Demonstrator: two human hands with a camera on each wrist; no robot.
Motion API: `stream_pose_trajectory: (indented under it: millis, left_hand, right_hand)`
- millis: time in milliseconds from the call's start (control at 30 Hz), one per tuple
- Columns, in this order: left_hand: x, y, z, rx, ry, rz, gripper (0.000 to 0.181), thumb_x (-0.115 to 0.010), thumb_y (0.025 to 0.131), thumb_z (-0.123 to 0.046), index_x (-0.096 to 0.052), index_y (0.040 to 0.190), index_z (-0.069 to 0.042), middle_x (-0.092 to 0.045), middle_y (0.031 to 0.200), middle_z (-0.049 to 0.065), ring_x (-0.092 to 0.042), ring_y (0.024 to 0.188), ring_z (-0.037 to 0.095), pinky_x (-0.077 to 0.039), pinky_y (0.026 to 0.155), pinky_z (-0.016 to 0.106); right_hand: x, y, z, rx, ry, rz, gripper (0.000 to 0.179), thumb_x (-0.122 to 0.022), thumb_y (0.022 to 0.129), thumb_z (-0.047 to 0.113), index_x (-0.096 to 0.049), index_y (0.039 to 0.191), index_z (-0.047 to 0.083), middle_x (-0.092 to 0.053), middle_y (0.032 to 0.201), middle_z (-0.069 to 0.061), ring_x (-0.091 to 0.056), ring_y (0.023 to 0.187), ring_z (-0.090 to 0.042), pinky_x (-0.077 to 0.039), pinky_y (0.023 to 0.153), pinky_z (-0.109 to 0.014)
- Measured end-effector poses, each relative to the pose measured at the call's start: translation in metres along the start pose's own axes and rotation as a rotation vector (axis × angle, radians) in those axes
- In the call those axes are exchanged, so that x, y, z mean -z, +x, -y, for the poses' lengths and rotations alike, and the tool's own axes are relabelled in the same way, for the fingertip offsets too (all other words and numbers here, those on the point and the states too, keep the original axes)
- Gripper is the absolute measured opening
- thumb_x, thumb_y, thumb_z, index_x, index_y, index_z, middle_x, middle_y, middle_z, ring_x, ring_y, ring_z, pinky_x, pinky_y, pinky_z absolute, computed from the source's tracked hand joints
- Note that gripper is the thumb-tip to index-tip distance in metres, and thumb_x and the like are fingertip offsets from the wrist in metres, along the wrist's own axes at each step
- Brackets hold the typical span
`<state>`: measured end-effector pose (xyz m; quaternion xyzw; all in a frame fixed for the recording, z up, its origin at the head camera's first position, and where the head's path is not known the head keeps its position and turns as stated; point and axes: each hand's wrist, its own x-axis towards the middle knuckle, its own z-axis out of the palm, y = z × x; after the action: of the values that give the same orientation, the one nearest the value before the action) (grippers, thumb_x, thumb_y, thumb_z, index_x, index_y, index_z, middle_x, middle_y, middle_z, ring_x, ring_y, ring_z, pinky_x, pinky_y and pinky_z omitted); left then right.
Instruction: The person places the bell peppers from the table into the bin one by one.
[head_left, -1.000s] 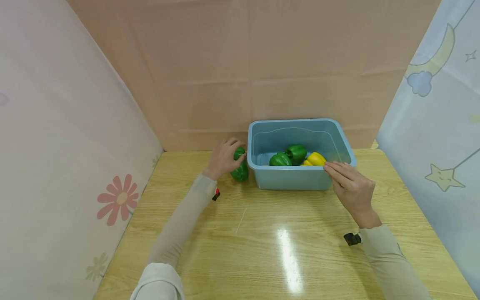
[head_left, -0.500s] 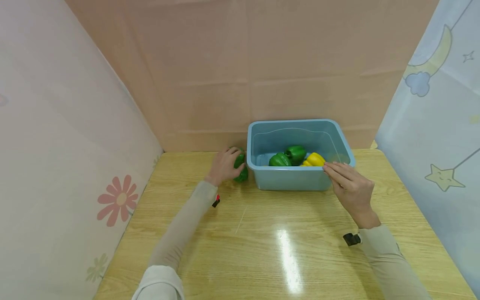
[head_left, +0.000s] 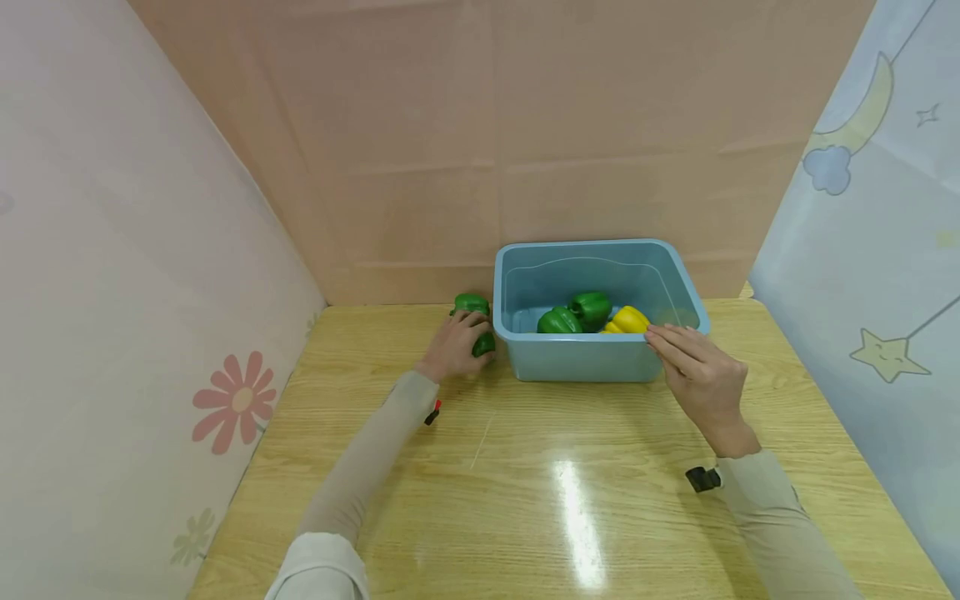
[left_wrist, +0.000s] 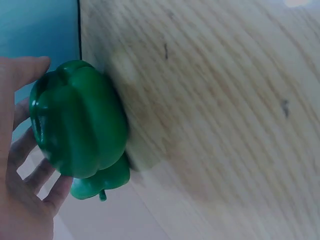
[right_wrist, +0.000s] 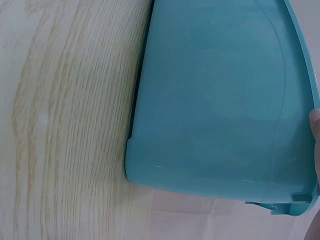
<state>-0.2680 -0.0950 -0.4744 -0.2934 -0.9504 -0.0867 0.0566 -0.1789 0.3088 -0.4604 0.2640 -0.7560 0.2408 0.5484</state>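
My left hand (head_left: 454, 346) is curled around the nearer green bell pepper (left_wrist: 82, 120), beside the left wall of the blue plastic bin (head_left: 585, 358). In the left wrist view the thumb lies along one side of that pepper and the fingers reach behind it. Just behind sits a second green bell pepper (head_left: 472, 303), its stem showing in the left wrist view. My right hand (head_left: 701, 375) pinches the bin's rim near the front right corner. Inside the bin lie two green bell peppers (head_left: 559, 321) and a yellow bell pepper (head_left: 628, 319), partly hidden by the front wall.
The bin stands on a wooden table (head_left: 517, 500), close to the tan cloth backdrop (head_left: 420, 167). Printed cloth walls, one with flowers (head_left: 236, 400) and one with a moon (head_left: 870, 108), flank the table left and right.
My left hand has moved down toward the front, from over the rear green pepper to the nearer one. The rear pepper is now uncovered. My right hand stays on the rim.
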Motion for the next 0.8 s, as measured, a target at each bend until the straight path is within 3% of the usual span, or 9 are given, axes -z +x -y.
stream_pose_trajectory:
  millis: [433, 800]
  left_hand:
    - [-0.018, 0.004, 0.001, -0.005, 0.039, -0.013, 0.053, -0.079, 0.095, -0.032, -0.067, 0.141, -0.008, -0.056, 0.148, 0.013, -0.056, 0.129, 0.041, -0.052, 0.104, 0.057]
    - [-0.024, 0.009, -0.004, 0.084, 0.13, 0.087, 0.053, -0.071, 0.101, -0.04, -0.062, 0.149, -0.02, -0.058, 0.143, 0.007, -0.059, 0.118, 0.038, -0.053, 0.1, 0.056]
  right_hand:
    - [0.001, 0.002, 0.002, -0.002, 0.003, -0.004, 0.032, -0.087, 0.08, -0.002, -0.086, 0.11, 0.009, -0.083, 0.108, -0.008, -0.08, 0.089, -0.039, -0.044, 0.112, -0.017]
    - [0.0, 0.001, 0.002, 0.002, 0.013, -0.017, 0.037, -0.088, 0.078, -0.005, -0.086, 0.112, 0.01, -0.083, 0.107, -0.009, -0.08, 0.088, -0.04, -0.047, 0.111, -0.02]
